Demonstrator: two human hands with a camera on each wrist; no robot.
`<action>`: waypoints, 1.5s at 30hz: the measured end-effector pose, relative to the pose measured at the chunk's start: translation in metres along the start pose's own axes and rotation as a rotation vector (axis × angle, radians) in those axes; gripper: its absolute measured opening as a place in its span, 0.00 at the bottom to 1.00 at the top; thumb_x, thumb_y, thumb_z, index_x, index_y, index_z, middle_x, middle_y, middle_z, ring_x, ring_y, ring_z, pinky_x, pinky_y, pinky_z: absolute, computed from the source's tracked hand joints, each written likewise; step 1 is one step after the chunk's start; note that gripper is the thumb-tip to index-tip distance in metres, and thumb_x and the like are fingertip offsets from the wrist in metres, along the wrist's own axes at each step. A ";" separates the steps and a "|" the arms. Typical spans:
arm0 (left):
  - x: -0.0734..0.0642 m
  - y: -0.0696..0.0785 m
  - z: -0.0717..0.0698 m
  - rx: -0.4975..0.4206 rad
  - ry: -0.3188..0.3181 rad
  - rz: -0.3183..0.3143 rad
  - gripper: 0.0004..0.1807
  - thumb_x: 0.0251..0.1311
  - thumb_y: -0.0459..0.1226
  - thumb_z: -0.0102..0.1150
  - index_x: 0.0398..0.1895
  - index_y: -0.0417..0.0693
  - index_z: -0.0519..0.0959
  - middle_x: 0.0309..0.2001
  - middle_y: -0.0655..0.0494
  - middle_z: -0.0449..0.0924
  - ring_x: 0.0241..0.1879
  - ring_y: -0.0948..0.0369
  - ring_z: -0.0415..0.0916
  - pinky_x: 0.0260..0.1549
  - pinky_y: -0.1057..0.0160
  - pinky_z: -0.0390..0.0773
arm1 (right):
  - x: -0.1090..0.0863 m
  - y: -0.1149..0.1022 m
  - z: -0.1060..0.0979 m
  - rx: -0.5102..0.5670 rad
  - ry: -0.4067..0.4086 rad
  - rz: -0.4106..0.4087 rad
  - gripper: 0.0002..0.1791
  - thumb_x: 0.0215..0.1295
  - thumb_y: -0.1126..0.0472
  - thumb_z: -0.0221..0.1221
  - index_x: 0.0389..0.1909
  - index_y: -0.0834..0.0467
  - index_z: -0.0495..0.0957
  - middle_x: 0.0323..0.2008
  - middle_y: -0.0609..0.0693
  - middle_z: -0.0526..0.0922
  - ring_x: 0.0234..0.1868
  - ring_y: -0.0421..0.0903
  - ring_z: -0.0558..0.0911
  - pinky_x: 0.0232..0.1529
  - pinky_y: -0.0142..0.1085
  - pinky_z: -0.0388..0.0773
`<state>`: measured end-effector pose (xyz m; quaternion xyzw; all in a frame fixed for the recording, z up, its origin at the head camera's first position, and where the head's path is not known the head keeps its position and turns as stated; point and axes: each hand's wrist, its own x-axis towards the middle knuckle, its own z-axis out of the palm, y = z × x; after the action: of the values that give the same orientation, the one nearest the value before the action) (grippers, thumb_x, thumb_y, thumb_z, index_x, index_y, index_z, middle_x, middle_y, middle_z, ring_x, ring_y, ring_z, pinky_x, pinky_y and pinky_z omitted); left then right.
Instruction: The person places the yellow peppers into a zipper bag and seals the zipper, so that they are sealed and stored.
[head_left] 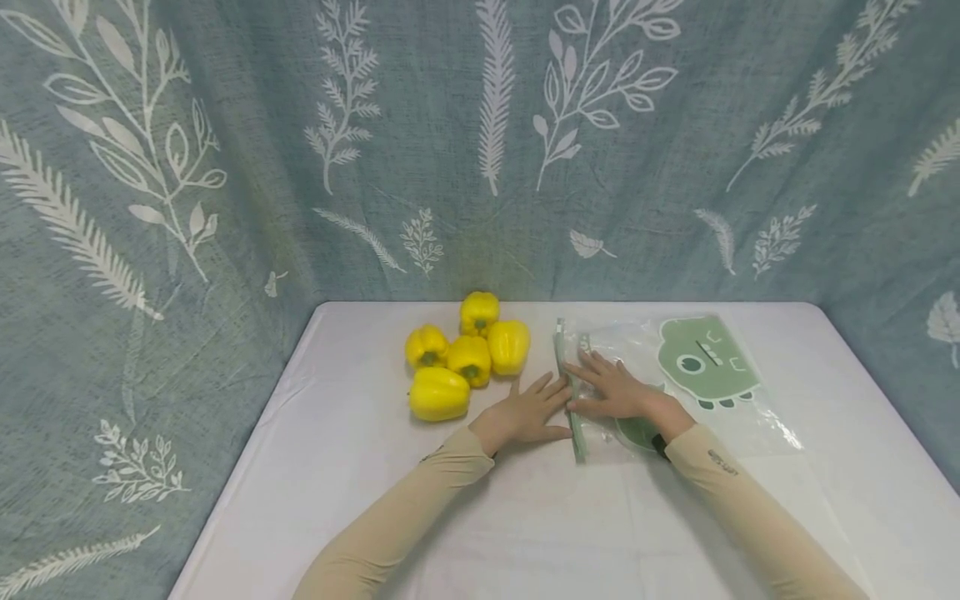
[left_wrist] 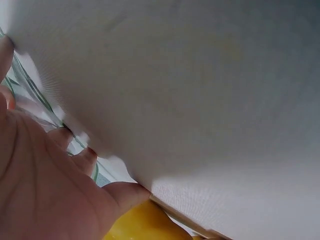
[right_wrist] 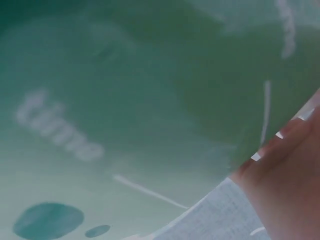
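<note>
A clear plastic zip bag [head_left: 765, 429] with a green cartoon print lies flat on the right half of the table, its green zip strip [head_left: 578, 446] along the left edge. My left hand [head_left: 528, 412] is spread palm down, fingertips at that strip from the left. On the bag just inside the strip, my right hand [head_left: 618, 392] rests with fingers extended. Close up in the right wrist view, the green print [right_wrist: 150, 100] with white lettering fills most of the picture. The left wrist view shows the left palm [left_wrist: 50, 175], with fingertips against the white cloth.
Several yellow bell peppers [head_left: 439, 394] sit in a cluster left of the bag, just beyond my left wrist. A white cloth covers the table [head_left: 330, 467]. Blue-green curtains [head_left: 450, 150] with white leaf patterns hang behind and at both sides.
</note>
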<state>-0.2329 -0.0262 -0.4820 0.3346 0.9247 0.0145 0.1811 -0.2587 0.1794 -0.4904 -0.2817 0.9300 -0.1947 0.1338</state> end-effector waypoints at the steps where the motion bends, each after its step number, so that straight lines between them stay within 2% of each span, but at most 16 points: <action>1: 0.000 0.000 0.000 -0.002 -0.001 0.000 0.41 0.62 0.63 0.37 0.73 0.58 0.43 0.74 0.61 0.35 0.73 0.58 0.31 0.67 0.39 0.40 | 0.000 0.000 0.000 -0.001 0.006 -0.002 0.39 0.62 0.38 0.52 0.71 0.49 0.53 0.72 0.62 0.45 0.71 0.65 0.43 0.63 0.69 0.38; 5: -0.001 -0.001 0.000 -0.006 0.008 0.002 0.41 0.62 0.63 0.37 0.73 0.58 0.43 0.74 0.60 0.36 0.73 0.58 0.31 0.67 0.38 0.41 | 0.000 0.003 0.000 -0.033 0.036 -0.018 0.36 0.63 0.40 0.51 0.69 0.49 0.56 0.71 0.63 0.49 0.70 0.67 0.47 0.61 0.70 0.42; 15: -0.001 -0.002 0.001 -0.023 0.017 0.021 0.39 0.63 0.63 0.37 0.73 0.63 0.43 0.74 0.60 0.34 0.73 0.57 0.31 0.66 0.37 0.42 | -0.001 0.004 0.000 -0.004 0.107 -0.054 0.33 0.65 0.41 0.51 0.68 0.50 0.61 0.69 0.62 0.54 0.69 0.65 0.53 0.62 0.68 0.49; 22: -0.001 -0.002 0.002 -0.022 0.011 0.025 0.38 0.63 0.63 0.37 0.73 0.65 0.43 0.74 0.61 0.33 0.73 0.57 0.31 0.66 0.37 0.41 | -0.004 0.004 -0.001 0.026 0.158 -0.052 0.32 0.65 0.42 0.51 0.67 0.50 0.61 0.69 0.62 0.54 0.68 0.65 0.54 0.63 0.64 0.54; 30: -0.003 -0.002 0.002 -0.028 0.019 0.025 0.37 0.63 0.63 0.36 0.73 0.66 0.42 0.74 0.61 0.33 0.73 0.56 0.31 0.66 0.37 0.40 | -0.007 0.002 -0.003 0.079 0.195 -0.047 0.31 0.66 0.44 0.51 0.68 0.50 0.60 0.69 0.63 0.55 0.68 0.65 0.55 0.61 0.64 0.57; 36: -0.003 -0.002 0.001 -0.024 0.025 0.034 0.36 0.63 0.63 0.37 0.72 0.68 0.44 0.74 0.60 0.34 0.73 0.55 0.33 0.66 0.37 0.40 | -0.010 0.006 -0.005 0.112 0.209 -0.034 0.30 0.68 0.45 0.49 0.69 0.47 0.58 0.69 0.61 0.55 0.69 0.63 0.54 0.63 0.63 0.55; 45: -0.002 -0.004 0.001 -0.048 0.017 0.046 0.36 0.63 0.63 0.37 0.72 0.69 0.45 0.74 0.60 0.34 0.73 0.55 0.32 0.66 0.37 0.37 | -0.013 0.007 -0.009 0.163 0.251 -0.076 0.28 0.69 0.48 0.48 0.68 0.49 0.58 0.68 0.59 0.59 0.69 0.60 0.56 0.66 0.58 0.52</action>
<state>-0.2333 -0.0304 -0.4827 0.3510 0.9177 0.0435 0.1811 -0.2548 0.1954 -0.4836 -0.2783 0.9093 -0.3080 0.0314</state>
